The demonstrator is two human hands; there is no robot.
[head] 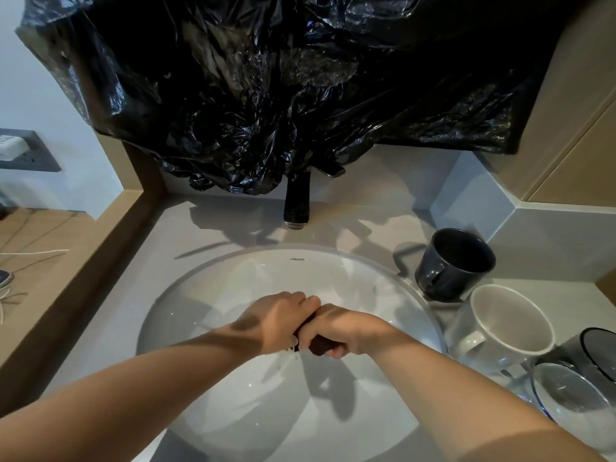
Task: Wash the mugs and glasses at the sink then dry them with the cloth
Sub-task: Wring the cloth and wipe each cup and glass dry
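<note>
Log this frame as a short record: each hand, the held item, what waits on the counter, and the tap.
left hand: over the sink basin, grips a dark object
right hand: fingers curled round the same dark object, touching the left hand
dark object: mostly hidden, kind unclear
counter, right of basin: dark mug, white mug, clear glass
faucet: no stream visible
behind faucet: black plastic sheet

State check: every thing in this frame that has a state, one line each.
Faucet: no water stream visible.
Dark mug: upright on counter, empty.
White mug: upright on counter, empty.
Clear glass: on counter, empty.
Left hand: grips dark object over sink.
Right hand: grips same object.
Dark object: mostly hidden, unidentifiable.
</note>
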